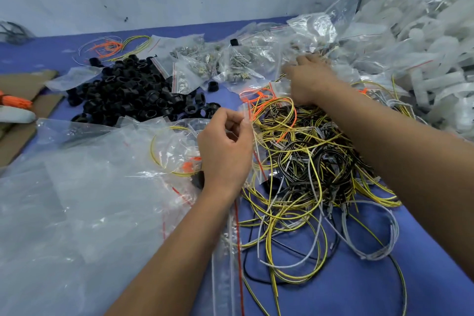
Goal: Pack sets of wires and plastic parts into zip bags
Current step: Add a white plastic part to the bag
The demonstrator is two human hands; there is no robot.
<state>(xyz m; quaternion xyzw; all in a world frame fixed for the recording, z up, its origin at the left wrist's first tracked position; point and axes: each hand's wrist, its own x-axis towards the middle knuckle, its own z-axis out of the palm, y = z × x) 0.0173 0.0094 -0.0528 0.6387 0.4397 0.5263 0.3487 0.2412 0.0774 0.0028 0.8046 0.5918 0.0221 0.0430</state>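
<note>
A tangled heap of yellow, black and grey wires (307,161) lies in the middle of the blue table (359,290). My left hand (225,151) pinches the top edge of a clear zip bag (257,159) with a red seal line, just left of the heap. My right hand (307,79) reaches beyond the heap, fingers spread on clear bags; whether it holds anything is hidden. Black plastic rings (123,95) are piled at the back left. Small zip bags of metal parts (205,61) lie behind them.
A large pile of clear plastic bags (77,200) covers the left front. White plastic parts in bags (423,46) are heaped at the right back. Orange wires (107,47) lie near the wall. Cardboard (23,84) sits at the left edge.
</note>
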